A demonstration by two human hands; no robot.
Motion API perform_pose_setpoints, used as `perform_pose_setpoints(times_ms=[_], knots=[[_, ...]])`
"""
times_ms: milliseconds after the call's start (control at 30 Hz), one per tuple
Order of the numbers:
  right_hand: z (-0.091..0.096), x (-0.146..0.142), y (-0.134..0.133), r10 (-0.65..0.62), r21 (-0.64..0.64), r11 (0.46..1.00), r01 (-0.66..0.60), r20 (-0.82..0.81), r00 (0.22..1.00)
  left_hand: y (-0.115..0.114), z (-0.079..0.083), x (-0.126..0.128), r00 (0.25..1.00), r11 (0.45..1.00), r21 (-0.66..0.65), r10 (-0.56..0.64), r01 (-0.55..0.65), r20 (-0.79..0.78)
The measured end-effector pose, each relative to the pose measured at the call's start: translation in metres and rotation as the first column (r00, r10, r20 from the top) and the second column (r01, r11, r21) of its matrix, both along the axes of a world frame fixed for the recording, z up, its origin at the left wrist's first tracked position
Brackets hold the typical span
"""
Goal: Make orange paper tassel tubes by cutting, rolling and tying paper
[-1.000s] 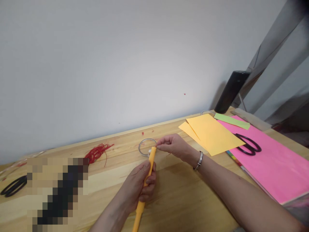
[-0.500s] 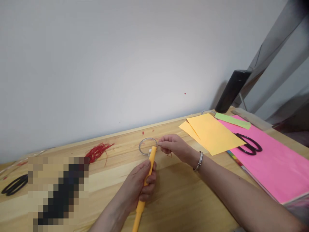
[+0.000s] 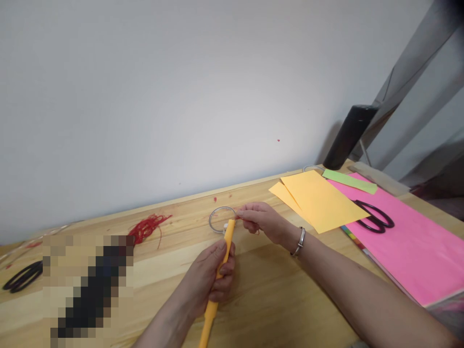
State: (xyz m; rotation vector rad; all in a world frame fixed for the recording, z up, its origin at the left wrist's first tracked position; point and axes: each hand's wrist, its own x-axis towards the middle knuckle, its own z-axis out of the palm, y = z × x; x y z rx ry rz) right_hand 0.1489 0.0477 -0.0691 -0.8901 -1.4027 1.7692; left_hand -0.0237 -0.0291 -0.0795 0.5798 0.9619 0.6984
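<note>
My left hand (image 3: 213, 270) is closed around a long, narrow orange-yellow paper strip (image 3: 229, 234), folded or rolled, its upper end sticking out above the thumb and its lower end running off the bottom of the view. Close to that upper end, the fingertips of my right hand (image 3: 255, 217) pinch a thin reddish thread (image 3: 238, 216), mostly hidden by the fingers. Just behind the strip lies a grey ring-shaped loop (image 3: 210, 222) with a small white piece, partly covered by the strip.
Left on the wooden table (image 3: 163, 275) are a red thread bundle (image 3: 147, 229), black scissor handles (image 3: 23, 276) and a blurred dark object (image 3: 92, 290). Orange sheets (image 3: 322, 200), a green strip (image 3: 350, 181), black-handled scissors (image 3: 375, 216), pink paper (image 3: 416, 251) and a black cylinder (image 3: 348, 137) are right.
My right fingertips have shifted very slightly, and the thread end that hung below them shows less. My left hand and the paper strip stay in place.
</note>
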Motion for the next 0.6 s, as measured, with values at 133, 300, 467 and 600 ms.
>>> perform_pose_setpoints(times_ms=[133,300,467,600], knots=[[0.0038,-0.0019,-0.0016,0.004,-0.041,0.999,-0.003,0.032,0.999,-0.0002,0.0005,0.0002,1.0,1.0,-0.001,-0.009,0.009,0.002],[0.0082,-0.0041,-0.0038,-0.058,-0.049,0.997,0.062,0.083,0.995,0.0,0.0014,0.0009,1.0,1.0,0.003,-0.016,0.016,-0.008],[0.0082,-0.0043,-0.0039,-0.079,-0.035,0.996,0.082,0.101,0.992,0.0005,0.001,0.001,1.0,1.0,0.003,-0.014,0.014,-0.012],[0.0066,-0.0039,-0.0027,-0.065,-0.058,0.996,0.07,0.09,0.994,-0.0004,0.0007,0.001,1.0,1.0,0.007,-0.02,0.02,-0.02]])
